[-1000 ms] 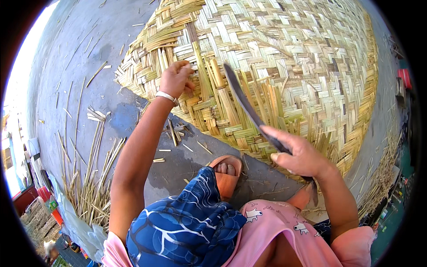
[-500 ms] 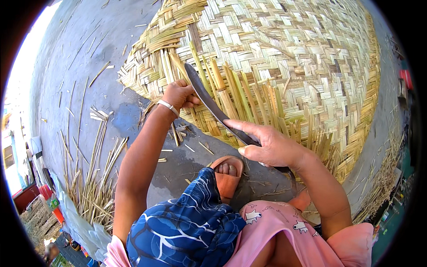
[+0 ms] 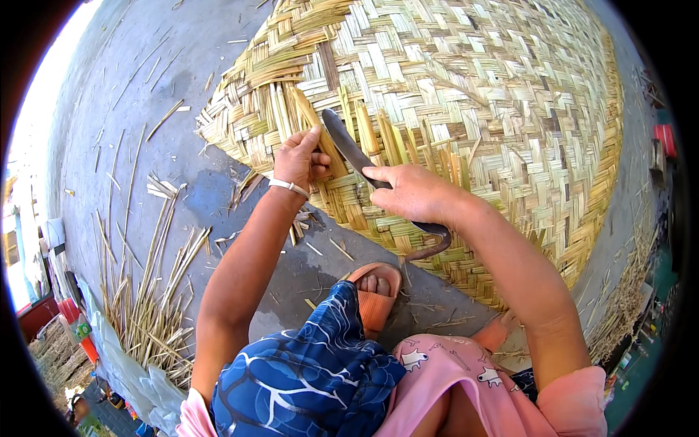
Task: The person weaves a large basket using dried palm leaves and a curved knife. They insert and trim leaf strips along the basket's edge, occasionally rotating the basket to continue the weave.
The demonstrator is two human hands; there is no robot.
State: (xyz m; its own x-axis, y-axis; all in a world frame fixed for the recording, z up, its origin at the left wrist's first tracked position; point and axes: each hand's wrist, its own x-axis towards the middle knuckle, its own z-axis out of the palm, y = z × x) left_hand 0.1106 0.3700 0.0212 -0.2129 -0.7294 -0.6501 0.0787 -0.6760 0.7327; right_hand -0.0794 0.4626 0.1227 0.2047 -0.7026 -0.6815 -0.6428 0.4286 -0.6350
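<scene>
My left hand [image 3: 297, 160] has its fingers closed at a yellow split strip [image 3: 312, 113] that stands out from the edge of a woven mat [image 3: 437, 65]. In my right hand [image 3: 416, 192] is a curved dark knife [image 3: 342, 140], gripped along its middle. The knife's tip points up and left, close beside the strip, and its curled tail [image 3: 437, 246] sticks out below my palm. Several more loose strip ends [image 3: 393, 142] rise from the mat just beyond the blade. Where the palm covers it, the knife is hidden.
Loose long strips [image 3: 149, 306] lie piled on the grey floor [image 3: 240, 189] at left, with short offcuts scattered about. A pale plastic sheet [image 3: 135, 371] is at lower left. My foot in an orange sandal [image 3: 375, 309] stands near the mat's edge. Dry stalks [image 3: 622, 291] lie at right.
My right hand and the knife have moved up and left, over the mat, exposing the knife's curled tail. My left hand has shifted slightly right and up along the strip.
</scene>
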